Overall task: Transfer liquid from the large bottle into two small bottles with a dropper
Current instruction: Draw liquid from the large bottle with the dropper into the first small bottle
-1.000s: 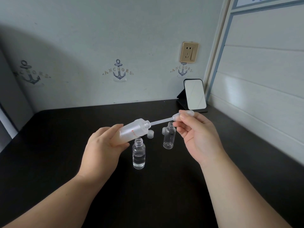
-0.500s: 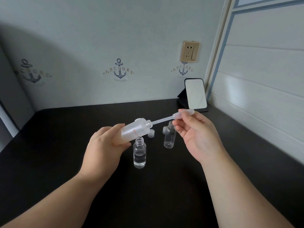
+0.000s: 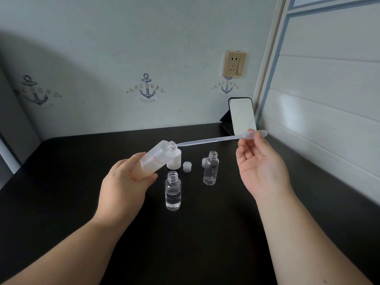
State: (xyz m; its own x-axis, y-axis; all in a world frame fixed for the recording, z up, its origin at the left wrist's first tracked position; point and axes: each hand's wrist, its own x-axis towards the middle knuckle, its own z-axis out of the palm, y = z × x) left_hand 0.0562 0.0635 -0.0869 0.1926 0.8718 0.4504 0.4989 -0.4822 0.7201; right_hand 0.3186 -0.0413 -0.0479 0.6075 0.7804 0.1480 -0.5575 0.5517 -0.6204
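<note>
My left hand (image 3: 125, 186) grips the frosted large bottle (image 3: 158, 158), tilted with its open mouth up and to the right. My right hand (image 3: 261, 167) pinches the bulb of a clear plastic dropper (image 3: 216, 139); the dropper's tip lies just at the bottle's mouth. One small clear bottle (image 3: 173, 191) stands uncapped below the large bottle, partly filled with clear liquid. A second small bottle (image 3: 211, 168) stands uncapped to its right and looks empty.
A white cap (image 3: 174, 160) stands behind the large bottle, a small clear cap (image 3: 187, 166) beside it, and another small cap (image 3: 204, 162) peeks out behind the empty bottle. A mirror on a stand (image 3: 242, 116) leans at the back right of the black table (image 3: 205, 233).
My right hand has drawn the dropper out to the right, so its tip has come from inside the large bottle to the mouth. The left hand holds the bottle almost where it was.
</note>
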